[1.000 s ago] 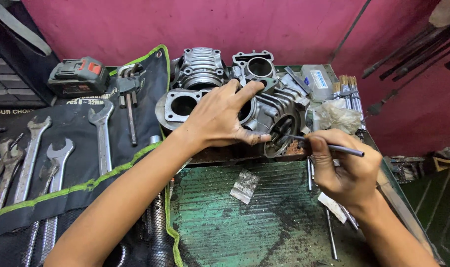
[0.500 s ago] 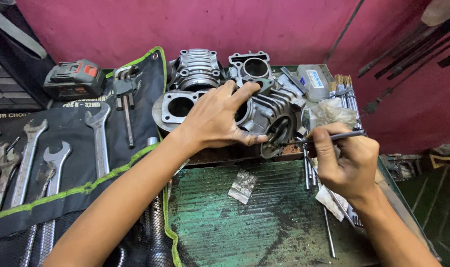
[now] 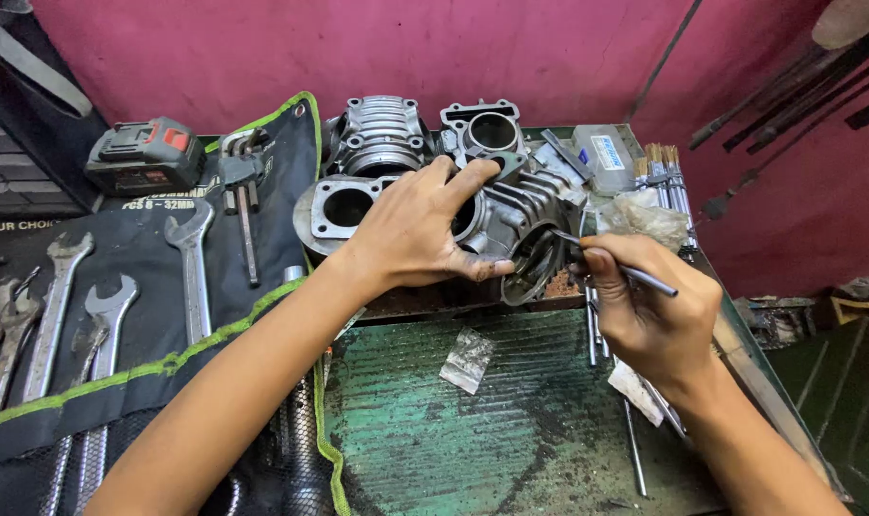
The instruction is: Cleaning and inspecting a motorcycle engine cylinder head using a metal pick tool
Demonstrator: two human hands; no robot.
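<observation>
My left hand (image 3: 418, 229) lies over a grey finned engine cylinder (image 3: 525, 218), gripping it and holding it tilted at the back of the worn green bench (image 3: 511, 430). To its right, my right hand (image 3: 649, 306) pinches a thin metal pick (image 3: 618, 266). The pick's tip touches the rim of the cylinder's bore, which faces right and toward me. Part of the cylinder is hidden under my left palm.
Three more engine cylinders (image 3: 382, 134) stand behind. A black tool roll with spanners (image 3: 191, 272) covers the left side, with a battery pack (image 3: 143, 156) at its far end. A small clear bag (image 3: 468, 360), loose rods (image 3: 635, 449) and brushes (image 3: 665, 167) lie about.
My right hand has moved slightly up and in, bringing the pick's tip against the cylinder's bore. My left hand keeps its grip on the cylinder.
</observation>
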